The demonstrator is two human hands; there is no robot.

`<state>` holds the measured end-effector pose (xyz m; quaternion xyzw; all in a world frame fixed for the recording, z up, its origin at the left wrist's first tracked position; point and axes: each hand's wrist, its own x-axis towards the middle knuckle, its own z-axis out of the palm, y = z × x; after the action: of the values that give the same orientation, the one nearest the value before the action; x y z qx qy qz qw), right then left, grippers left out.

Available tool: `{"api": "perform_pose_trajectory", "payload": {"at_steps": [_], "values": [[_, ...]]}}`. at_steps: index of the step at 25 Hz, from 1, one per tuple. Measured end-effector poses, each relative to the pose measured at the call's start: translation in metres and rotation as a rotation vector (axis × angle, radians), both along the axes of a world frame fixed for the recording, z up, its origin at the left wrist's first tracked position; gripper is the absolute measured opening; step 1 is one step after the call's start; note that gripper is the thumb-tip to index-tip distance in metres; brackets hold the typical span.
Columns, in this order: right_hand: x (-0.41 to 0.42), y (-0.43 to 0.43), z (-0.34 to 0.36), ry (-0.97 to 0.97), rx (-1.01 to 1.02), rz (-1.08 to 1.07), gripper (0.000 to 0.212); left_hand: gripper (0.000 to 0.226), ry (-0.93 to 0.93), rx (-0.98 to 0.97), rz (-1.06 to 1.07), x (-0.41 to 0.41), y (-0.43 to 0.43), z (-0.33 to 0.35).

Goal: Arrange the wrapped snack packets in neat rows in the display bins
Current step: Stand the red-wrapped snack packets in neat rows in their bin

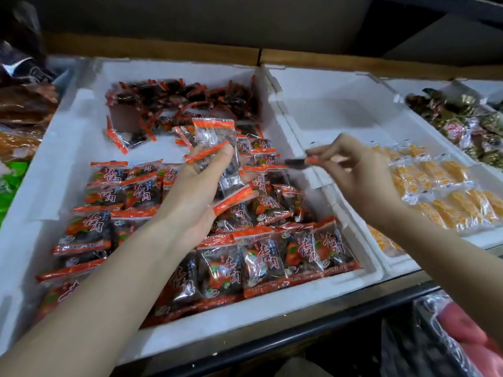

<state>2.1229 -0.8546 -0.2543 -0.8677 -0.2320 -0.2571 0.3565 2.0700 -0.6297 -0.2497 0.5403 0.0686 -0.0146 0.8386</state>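
Observation:
A white foam bin (272, 303) holds dark snack packets with orange-red edges. Rows of them (261, 257) lie flat along its front and left; a loose heap (185, 102) sits at the back. My left hand (198, 197) is raised palm-up over the bin and holds a small stack of these packets (217, 148), thumb across their lower edge. My right hand (356, 172) hovers above the rim between two bins and pinches a single packet (299, 162) edge-on by its orange end.
The neighbouring white bin (340, 99) has yellow-orange packets (446, 191) in rows at its right. Further right lies a bin of mixed dark and green wrapped snacks (462, 118). Brown packaged goods (24, 104) sit at the far left. A dark shelf edge (299, 333) runs below.

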Motion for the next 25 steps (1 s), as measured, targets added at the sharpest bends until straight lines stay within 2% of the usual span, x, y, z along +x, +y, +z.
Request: {"api": "perform_pose_trajectory", "payload": {"at_steps": [1,3,4,6,9,11,13,15,16,17,19,20,21,22,24,25], "values": [[-0.002,0.009,0.01,0.029,0.182,0.049,0.018,0.081,0.021,0.005,0.0,0.001,0.0,0.0],[-0.007,0.026,0.023,0.097,0.356,0.2,0.023,0.055,0.068,-0.024,-0.008,0.003,-0.005,-0.001],[-0.01,0.033,0.025,0.133,0.354,0.275,0.024,0.043,0.098,-0.049,-0.022,0.004,-0.008,0.0],[-0.016,0.043,0.025,0.191,0.292,0.35,0.026,0.035,0.138,-0.155,-0.028,0.006,-0.011,0.003],[-0.019,0.042,0.021,0.243,0.222,0.309,0.032,0.03,0.104,-0.273,-0.004,0.007,-0.004,0.005],[-0.024,0.043,0.021,0.354,0.241,0.258,0.038,0.019,0.071,-0.239,0.031,0.003,-0.003,0.003],[-0.026,0.045,0.019,0.565,0.448,0.291,0.038,0.015,0.047,-0.136,0.095,0.0,-0.007,0.001],[-0.029,0.048,0.019,0.726,0.645,0.321,0.023,0.032,0.012,-0.036,0.16,0.001,-0.01,-0.003],[-0.027,0.047,0.017,0.723,0.619,0.282,0.024,0.046,-0.016,0.007,0.172,0.001,-0.011,-0.003],[-0.025,0.046,0.016,0.727,0.561,0.229,0.041,0.057,-0.047,0.056,0.177,0.002,-0.012,-0.004],[-0.019,0.043,0.016,0.794,0.561,0.183,0.072,0.058,-0.122,0.156,0.171,0.001,-0.016,-0.004],[-0.013,0.039,0.017,0.857,0.621,0.2,0.071,0.056,-0.146,0.179,0.159,0.0,-0.018,-0.003],[-0.007,0.036,0.02,0.886,0.671,0.217,0.059,0.056,-0.151,0.183,0.147,-0.001,-0.018,-0.001],[0.0,0.033,0.022,0.839,0.638,0.186,0.043,0.055,-0.153,0.169,0.133,-0.001,-0.017,-0.001],[0.02,0.024,0.024,0.605,0.331,0.045,0.018,0.05,-0.16,0.147,0.114,0.0,-0.014,0.002],[0.029,0.022,0.023,0.499,0.14,0.004,0.014,0.048,-0.157,0.14,0.107,0.001,-0.012,0.003]]}}
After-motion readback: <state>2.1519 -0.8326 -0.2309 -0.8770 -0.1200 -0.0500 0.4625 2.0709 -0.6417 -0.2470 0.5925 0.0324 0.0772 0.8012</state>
